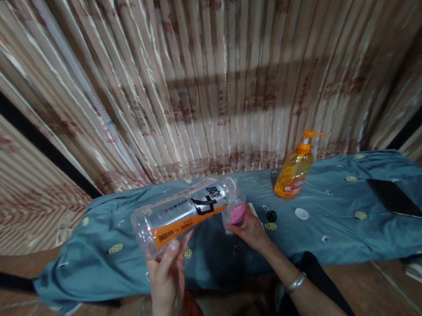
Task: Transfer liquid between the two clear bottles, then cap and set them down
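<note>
My left hand (pixel 169 273) is closed around a large clear plastic bottle (pixel 187 210) with an orange, grey and black label. The bottle lies nearly level above the cloth, its neck end pointing right. In my right hand (pixel 252 231) is a small clear container (pixel 238 213) with a pink part, held low over the cloth. The bottle's neck meets or overlaps the container's top; whether they touch I cannot tell. Something white (pixel 257 215) shows partly behind my right hand. Just right of it lie a small black cap (pixel 271 216) and a white disc (pixel 302 213).
A teal patterned cloth (pixel 341 233) covers the long table. Toward its back right stands an orange pump bottle (pixel 294 175), and a flat black device (pixel 395 197) lies farther right. A striped curtain (pixel 197 74) hangs behind, with dark poles (pixel 26 118) at the sides.
</note>
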Motion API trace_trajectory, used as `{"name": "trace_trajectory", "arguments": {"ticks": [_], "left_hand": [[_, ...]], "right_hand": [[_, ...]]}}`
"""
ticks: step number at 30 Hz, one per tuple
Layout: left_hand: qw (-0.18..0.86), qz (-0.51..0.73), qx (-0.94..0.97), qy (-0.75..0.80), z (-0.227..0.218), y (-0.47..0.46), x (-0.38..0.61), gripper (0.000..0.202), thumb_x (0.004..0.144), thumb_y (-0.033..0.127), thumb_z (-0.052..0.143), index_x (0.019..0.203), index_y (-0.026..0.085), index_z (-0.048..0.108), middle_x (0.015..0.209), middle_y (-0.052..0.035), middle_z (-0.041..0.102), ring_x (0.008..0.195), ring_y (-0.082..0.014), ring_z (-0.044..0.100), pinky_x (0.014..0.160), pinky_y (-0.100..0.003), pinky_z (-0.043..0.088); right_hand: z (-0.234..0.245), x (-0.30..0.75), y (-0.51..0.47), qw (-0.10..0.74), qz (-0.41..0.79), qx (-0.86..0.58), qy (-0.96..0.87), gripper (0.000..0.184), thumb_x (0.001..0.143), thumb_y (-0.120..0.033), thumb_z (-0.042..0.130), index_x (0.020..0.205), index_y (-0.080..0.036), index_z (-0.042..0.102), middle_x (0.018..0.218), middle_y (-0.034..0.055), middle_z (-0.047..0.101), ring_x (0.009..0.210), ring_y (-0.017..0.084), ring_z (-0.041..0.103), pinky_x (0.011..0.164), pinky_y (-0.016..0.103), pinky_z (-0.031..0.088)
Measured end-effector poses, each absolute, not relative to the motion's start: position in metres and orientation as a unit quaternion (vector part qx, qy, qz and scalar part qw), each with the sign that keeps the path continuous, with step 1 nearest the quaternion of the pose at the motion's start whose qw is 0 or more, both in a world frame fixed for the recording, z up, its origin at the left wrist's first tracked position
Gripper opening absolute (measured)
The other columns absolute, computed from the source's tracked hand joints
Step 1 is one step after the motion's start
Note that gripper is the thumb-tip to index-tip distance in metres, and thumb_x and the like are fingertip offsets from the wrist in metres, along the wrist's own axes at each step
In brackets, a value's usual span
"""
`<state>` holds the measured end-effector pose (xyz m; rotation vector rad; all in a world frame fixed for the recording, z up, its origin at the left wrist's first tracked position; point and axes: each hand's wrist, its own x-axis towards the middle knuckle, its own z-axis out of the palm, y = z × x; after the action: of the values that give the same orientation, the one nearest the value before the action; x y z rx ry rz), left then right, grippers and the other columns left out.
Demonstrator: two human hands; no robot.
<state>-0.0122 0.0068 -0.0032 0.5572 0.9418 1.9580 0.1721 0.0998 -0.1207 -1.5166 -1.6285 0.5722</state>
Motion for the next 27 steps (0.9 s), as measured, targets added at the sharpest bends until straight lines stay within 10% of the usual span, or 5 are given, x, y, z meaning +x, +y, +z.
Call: {"name": "trace_trajectory", "arguments": {"ticks": [16, 27], "left_hand": [[0.430, 0.789, 0.221, 0.378, -0.0075, 0.0083, -0.0120, 0.043, 0.053, 0.026, 0.084, 0.093, 0.024, 0.069, 0.086, -0.0004, 0.072, 0.092, -0.0261, 0.068, 0.091, -0.056, 0.051], [0.431, 0.794, 0.210, 0.374, -0.0079, 0.0093, -0.0108, 0.040, 0.051, 0.027, 0.085, 0.088, 0.025, 0.070, 0.083, 0.0020, 0.073, 0.083, -0.0206, 0.068, 0.097, -0.060, 0.045]], "right_hand": [[-0.1239, 0.1722, 0.1012, 0.409, 0.229, -0.605, -0.643, 0.079, 0.067, -0.043, 0.073, 0.132, -0.018, 0.036, 0.116, 0.0114, 0.064, 0.106, 0.029, 0.063, 0.090, 0.040, 0.050], [-0.1200, 0.1730, 0.1029, 0.396, 0.255, -0.607, -0.640, 0.057, 0.067, -0.041, 0.072, 0.113, -0.017, 0.048, 0.101, 0.0083, 0.067, 0.093, 0.027, 0.066, 0.082, 0.037, 0.051]]}}
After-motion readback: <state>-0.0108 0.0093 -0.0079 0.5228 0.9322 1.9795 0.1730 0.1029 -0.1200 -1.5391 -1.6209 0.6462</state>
